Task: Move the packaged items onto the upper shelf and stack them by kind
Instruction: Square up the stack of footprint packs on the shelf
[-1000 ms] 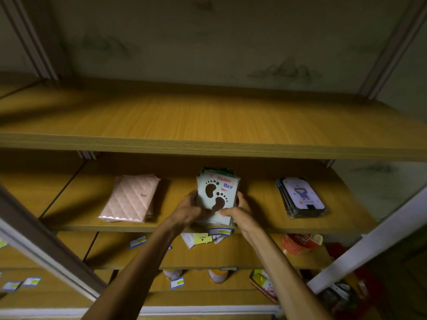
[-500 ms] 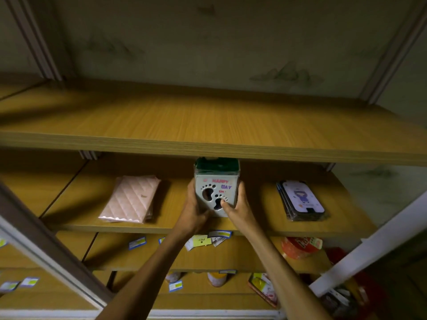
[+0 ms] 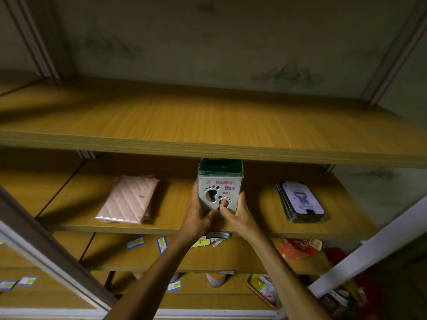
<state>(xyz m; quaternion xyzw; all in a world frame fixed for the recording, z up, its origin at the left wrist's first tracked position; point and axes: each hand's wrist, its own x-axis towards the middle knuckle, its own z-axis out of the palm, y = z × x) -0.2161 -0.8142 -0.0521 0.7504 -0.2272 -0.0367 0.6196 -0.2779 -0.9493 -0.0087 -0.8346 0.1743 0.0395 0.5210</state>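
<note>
Both hands grip a thick stack of flat packets (image 3: pixel 219 192), its pale front printed with footprints: left hand (image 3: pixel 198 213) and right hand (image 3: pixel 240 215) clasp its sides just under the smooth wooden upper shelf (image 3: pixel 208 125). A quilted pink stack (image 3: pixel 128 199) lies left of them, glossy dark packets (image 3: pixel 300 202) right.

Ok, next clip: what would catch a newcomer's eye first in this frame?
The stack of footprint-print packs at centre, gripped between the left hand and right hand, its top level with the front edge of the bare upper shelf. Either side, on the middle shelf, lie a pink quilted stack on the left and a dark cartoon-figure stack on the right.
</note>
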